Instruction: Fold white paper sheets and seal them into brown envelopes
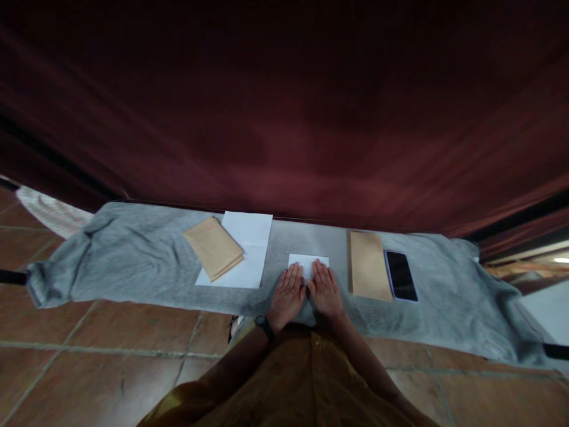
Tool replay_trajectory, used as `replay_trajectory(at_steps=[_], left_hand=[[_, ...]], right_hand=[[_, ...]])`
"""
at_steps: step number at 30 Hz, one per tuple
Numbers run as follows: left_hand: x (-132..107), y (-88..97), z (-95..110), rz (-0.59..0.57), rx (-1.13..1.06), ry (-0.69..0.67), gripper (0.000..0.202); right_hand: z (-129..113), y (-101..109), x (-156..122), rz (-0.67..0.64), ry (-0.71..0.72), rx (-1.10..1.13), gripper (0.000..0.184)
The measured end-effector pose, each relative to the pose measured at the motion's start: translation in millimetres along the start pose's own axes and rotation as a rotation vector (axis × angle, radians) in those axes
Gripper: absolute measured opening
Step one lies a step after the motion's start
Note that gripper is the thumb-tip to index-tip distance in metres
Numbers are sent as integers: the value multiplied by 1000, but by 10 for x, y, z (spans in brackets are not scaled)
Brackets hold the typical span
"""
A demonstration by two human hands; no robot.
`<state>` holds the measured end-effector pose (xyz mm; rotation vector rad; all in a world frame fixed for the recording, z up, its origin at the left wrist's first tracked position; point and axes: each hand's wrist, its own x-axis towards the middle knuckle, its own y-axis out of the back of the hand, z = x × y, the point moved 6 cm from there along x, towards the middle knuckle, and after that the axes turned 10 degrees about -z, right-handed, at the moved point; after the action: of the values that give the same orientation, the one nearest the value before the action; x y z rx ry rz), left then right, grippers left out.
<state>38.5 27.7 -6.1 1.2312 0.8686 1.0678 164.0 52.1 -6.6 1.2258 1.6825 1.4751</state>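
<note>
A small piece of white paper (306, 261), apparently folded, lies on the grey cloth in front of me. My left hand (288, 296) rests flat on its left part, fingers stretched out, with a dark watch on the wrist. Flat on the right part lies my right hand (326, 290), fingers also straight. The two thumbs nearly meet, and the palms hide the paper's near edge. To the left, a larger white sheet (255, 243) with creases lies partly under some brown envelopes (213, 246). On the right is a stack of brown envelopes (370, 264).
A phone (401, 276) with a pale purple edge lies right of the envelope stack. Grey cloth (146, 255) covers the narrow surface, wrinkled at both ends. A dark red upright panel (284, 148) borders the far side. Tiled floor (120, 338) shows below.
</note>
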Motion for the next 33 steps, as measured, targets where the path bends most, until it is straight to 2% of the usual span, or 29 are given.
replay_trajectory(at_steps=[4,7,10,13,16,19,24,27,33], left_hand=[[-106,35,-180,4,-13,50,62],[-101,58,-203,17,-22,107,62],[41,74,-40,26,-52,76,61],[282,26,208,-42,-86,-46,58],[486,-36,312,-102,-83,-104,59],[573,-52,257,-103,-59,-116,61],[523,-14,38,-71,-21,-46,60],[474,-5,-33,-61,-1,-21,60],[460,-48,-31,-72,21,-40,58]], right_hand=[[156,6,-107,74,-64,-65,60],[197,10,-148,90,-91,-82,60],[190,14,-158,79,-85,-87,59],[167,17,-155,64,-72,-108,56],[147,10,-162,36,-68,-137,57],[164,18,-201,27,-89,-147,56],[247,53,-217,61,-124,-89,51],[226,37,-85,80,-122,-34,51],[41,-85,257,-20,9,-7,50]])
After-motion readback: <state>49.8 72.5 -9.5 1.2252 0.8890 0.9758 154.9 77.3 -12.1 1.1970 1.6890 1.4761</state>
